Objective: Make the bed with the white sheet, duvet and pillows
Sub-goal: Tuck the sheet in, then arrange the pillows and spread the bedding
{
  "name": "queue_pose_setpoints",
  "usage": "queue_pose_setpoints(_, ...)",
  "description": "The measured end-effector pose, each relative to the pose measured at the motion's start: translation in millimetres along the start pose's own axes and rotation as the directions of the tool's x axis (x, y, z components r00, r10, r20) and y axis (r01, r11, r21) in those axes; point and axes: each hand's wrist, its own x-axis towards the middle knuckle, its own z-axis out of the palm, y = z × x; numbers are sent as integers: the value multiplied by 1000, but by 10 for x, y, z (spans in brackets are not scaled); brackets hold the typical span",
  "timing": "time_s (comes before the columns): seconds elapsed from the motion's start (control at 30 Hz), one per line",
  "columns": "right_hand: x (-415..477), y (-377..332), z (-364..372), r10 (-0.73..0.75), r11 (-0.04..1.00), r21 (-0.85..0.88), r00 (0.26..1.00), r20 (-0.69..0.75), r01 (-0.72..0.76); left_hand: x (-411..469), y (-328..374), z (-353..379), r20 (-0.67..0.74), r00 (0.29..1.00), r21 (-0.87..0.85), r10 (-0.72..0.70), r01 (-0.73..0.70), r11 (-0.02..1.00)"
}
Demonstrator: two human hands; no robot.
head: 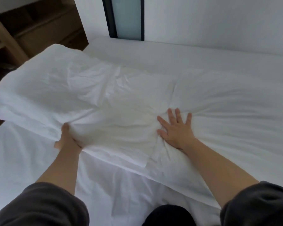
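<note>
White folded bedding [39, 82] at far left. My left hand [67, 137] grips the pillow [121, 111] by its bunched near-left edge, fingers curled under. Pillow lies between both hands on the sheet [235, 103]. Right hand [175, 129] flat, fingers spread, pressing its right end.

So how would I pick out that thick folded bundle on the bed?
Start with the bed, the wide white surface filling the view. At its left end, by the brown wooden shelves, sits the bundle. Unlike the flat sheet around it, it rises in stacked layers, with their folded edges showing on its left side.
</note>
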Motion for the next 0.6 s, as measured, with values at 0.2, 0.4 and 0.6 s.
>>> queue_pose_setpoints(0.2, -77, -70, -118, 33, 998, 60, 998, 48, -36, 99, 353, 119, 299, 949, -12, 97, -98, 995)
queue_pose_setpoints(0.4, -36, -206, -246, 38, 998, 48, 995, 93, -43, 198, 219, -3, 270, 962, 18, 32, -39, 999)
queue_pose_setpoints(0.6, 465, -1197, -259, -38, 969, 245, 995, 92, 15, 541, 463, -32, 169, 985, -25, 36, -32, 999)
